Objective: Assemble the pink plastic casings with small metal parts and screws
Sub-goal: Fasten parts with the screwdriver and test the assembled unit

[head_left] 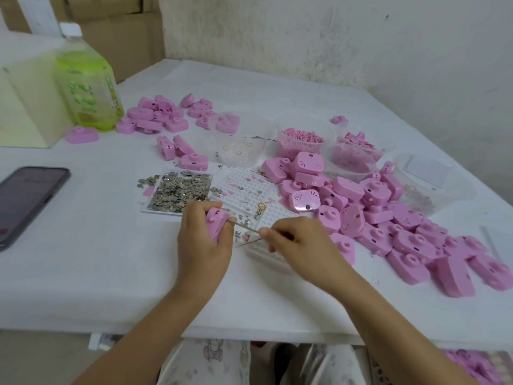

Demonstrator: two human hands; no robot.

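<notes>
One pink casing (215, 227) was gripped in the left hand (200, 240), above the tabletop (111, 273) toward its front edge. Thin tweezers (249, 234) were pinched in the right hand (302, 245), tips at the casing. Any part carried could be lost among the metal parts (177, 190) if the pinch were eased.

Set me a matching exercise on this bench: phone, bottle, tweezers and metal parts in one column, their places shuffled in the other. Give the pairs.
1 phone
2 bottle
3 tweezers
4 metal parts

A in a clear tray
B in the right hand
C beside the cream box
D flat at the table's left edge

Pairs: 1-D, 2-C, 3-B, 4-A.
</notes>
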